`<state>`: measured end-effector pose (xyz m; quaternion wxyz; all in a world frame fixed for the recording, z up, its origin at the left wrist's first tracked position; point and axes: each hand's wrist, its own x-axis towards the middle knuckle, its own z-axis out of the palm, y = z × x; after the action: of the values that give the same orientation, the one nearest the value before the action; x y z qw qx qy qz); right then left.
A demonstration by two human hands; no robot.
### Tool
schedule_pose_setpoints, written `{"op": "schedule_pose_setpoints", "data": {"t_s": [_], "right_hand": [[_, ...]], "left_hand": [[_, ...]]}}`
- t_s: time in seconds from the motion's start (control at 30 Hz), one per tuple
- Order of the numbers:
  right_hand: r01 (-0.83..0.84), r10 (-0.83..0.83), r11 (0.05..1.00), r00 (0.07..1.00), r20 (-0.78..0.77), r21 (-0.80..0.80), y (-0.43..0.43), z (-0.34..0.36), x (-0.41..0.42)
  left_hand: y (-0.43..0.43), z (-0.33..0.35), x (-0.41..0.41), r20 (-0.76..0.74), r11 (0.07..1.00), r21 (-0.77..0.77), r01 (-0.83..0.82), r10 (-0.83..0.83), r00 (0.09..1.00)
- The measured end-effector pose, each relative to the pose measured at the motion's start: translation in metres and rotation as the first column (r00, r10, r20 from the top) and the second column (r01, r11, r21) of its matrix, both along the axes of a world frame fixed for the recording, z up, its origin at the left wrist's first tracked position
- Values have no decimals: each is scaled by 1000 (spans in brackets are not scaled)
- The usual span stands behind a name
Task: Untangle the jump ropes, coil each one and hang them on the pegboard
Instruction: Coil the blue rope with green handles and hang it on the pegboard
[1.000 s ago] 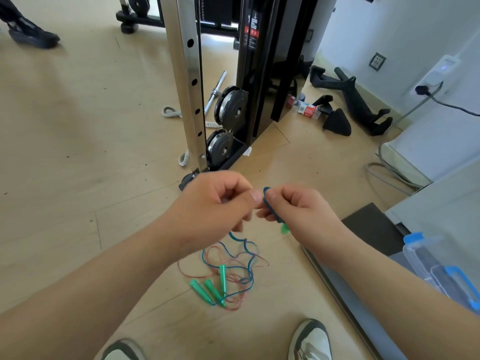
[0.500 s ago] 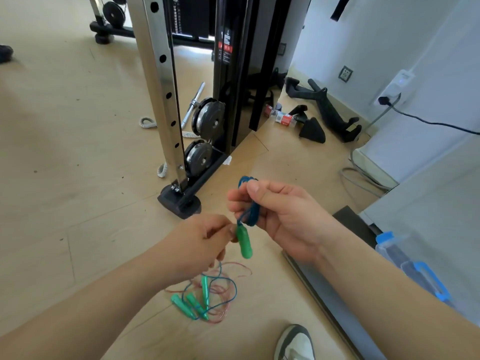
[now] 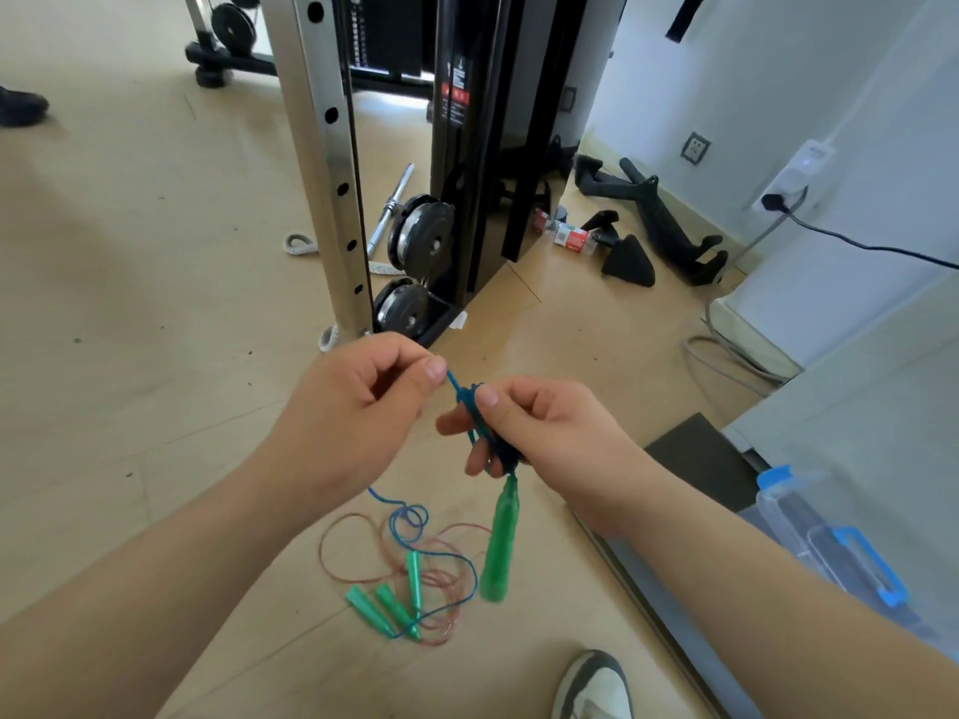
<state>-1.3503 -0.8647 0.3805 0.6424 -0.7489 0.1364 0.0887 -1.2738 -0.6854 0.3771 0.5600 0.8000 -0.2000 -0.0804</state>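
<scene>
Blue rope (image 3: 480,422) is coiled between two hands above the floor (image 3: 155,303).

The coil (image 3: 493,446) is gripped in the right hand (image 3: 560,443), a green handle (image 3: 501,542) dangling under it; a taut strand (image 3: 452,380) is pinched by the left hand (image 3: 358,412). The rest trails down to the floor pile (image 3: 394,609), looped with a red rope (image 3: 324,555). If pulled up before those loops are freed, a knot may be tightened or the red rope dragged along.

Home gym: weight plates (image 3: 421,240), rack (image 3: 332,163)
</scene>
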Motion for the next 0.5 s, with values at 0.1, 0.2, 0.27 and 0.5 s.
{"op": "schedule_pose_setpoints", "data": {"t_s": [0.1, 0.2, 0.27, 0.5], "right_hand": [[-104, 109, 981, 994, -23, 167, 3, 5, -1], [-165, 202, 947, 973, -114, 275, 3, 8, -1], [-164, 222, 922, 966, -130, 349, 3, 10, 0], [-154, 170, 962, 984, -56, 225, 5, 2, 3]], "left_hand": [[6, -9, 5, -2, 999, 41, 18, -18, 1000], [6, -12, 3, -21, 999, 11, 49, -49, 999], [5, -10, 2, 24, 998, -35, 44, -44, 999], [5, -10, 0, 114, 1000, -26, 18, -15, 993]]}}
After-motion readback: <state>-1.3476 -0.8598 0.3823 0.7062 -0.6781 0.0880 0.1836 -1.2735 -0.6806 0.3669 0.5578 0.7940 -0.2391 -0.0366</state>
